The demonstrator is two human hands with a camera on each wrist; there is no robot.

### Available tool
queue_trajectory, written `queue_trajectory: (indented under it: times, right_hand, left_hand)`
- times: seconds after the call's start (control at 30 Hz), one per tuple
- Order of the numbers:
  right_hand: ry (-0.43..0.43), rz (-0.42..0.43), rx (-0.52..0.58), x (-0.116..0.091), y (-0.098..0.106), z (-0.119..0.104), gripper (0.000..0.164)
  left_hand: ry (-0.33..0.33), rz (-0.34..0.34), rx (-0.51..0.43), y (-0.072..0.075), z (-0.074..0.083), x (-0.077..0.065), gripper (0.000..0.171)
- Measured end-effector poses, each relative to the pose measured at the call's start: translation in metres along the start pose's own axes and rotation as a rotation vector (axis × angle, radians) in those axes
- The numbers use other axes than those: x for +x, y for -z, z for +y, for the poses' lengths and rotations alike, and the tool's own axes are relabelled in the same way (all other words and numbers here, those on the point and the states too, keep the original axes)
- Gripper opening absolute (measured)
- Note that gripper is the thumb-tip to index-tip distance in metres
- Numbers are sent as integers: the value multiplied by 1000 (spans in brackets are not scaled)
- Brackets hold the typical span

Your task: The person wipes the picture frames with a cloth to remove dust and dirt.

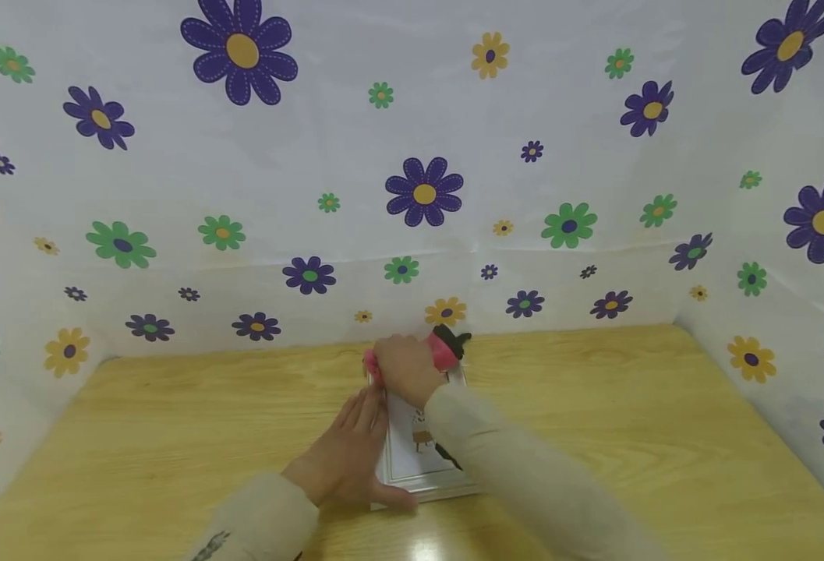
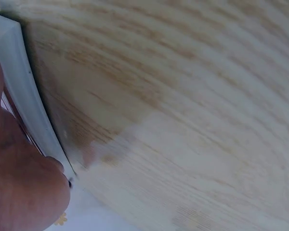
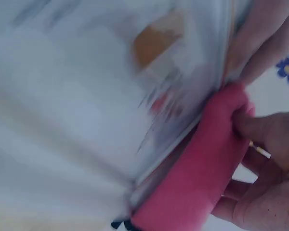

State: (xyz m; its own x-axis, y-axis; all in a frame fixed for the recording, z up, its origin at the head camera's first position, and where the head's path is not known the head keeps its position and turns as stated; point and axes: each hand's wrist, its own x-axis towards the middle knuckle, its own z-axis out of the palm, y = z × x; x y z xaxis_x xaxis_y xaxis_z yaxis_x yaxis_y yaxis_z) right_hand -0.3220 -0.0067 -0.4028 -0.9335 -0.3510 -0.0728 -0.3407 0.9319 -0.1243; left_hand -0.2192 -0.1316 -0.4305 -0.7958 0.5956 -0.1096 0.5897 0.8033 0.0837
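A silvery-white picture frame (image 1: 447, 492) lies on the wooden table, with a small brown and white picture (image 1: 403, 456) inside. My left hand (image 1: 344, 460) rests along its left side, fingers straight toward the far corner and thumb across the near left corner. At the far end, my right hand (image 1: 406, 370) grips a pink cloth (image 1: 443, 354) with a black part at its right end. The right wrist view shows fingers and thumb curled on the cloth (image 3: 192, 168), which lies bunched along the frame's edge. My right forearm hides part of the picture.
Bare wood of the table (image 1: 629, 436) extends on both sides of the frame. A white sheet (image 1: 355, 156) printed with purple, green and yellow flowers hangs behind the table and along both sides. The frame's far end lies close to the back sheet.
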Motion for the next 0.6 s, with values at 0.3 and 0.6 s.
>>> queue_trajectory:
  times: [0.3, 0.6]
  right_hand:
    - [-102, -28, 111, -23, 16, 76, 26]
    - [-113, 12, 237, -28, 3, 82, 25]
  left_hand:
    - [43, -51, 27, 5, 1, 4, 132]
    - [52, -40, -49, 3, 2, 3, 133]
